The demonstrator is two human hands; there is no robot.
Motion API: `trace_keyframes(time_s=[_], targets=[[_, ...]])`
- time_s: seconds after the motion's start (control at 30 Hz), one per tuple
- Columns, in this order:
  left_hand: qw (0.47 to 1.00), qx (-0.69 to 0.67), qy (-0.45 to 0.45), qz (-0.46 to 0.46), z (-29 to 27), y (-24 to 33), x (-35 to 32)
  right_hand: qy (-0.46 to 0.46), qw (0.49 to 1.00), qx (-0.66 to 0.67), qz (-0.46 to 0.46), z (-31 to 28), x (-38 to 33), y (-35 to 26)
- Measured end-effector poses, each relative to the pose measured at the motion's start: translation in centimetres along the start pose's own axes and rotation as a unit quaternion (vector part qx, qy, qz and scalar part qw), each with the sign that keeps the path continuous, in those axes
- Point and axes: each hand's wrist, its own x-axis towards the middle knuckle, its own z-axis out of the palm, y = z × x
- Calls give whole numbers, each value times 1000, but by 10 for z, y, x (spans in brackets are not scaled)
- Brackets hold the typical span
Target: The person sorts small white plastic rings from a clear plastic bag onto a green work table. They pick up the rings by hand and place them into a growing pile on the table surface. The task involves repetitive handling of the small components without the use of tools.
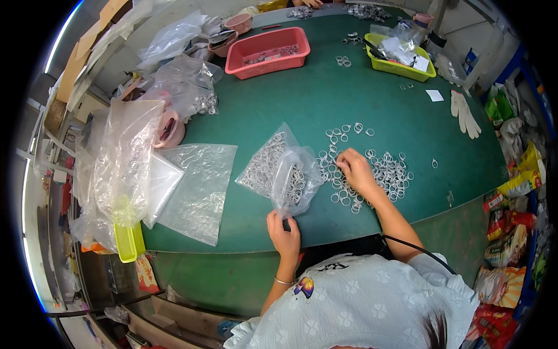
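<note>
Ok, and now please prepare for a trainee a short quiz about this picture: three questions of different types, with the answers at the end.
1. Multiple choice: what lies loose on the table around the right hand?
A. Coins
B. Small silvery rings
C. Spoons

2. True or false: the white glove lies on the green table, outside the yellow-green basket.

3. Fill in the missing word: the left hand is at the near end of a clear plastic ____.

Key: 1. B. 2. True. 3. bag.
</note>
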Motion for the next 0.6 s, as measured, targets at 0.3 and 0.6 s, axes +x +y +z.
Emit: trace_keyframes(time_s=[0.3,0.6], targets=[[999,15,9,31,2,1,1,26,965,12,-261,36,-12,-60],[1000,12,-1,1,-1,-4,-3,89,987,-1,-133,5,16,-25]])
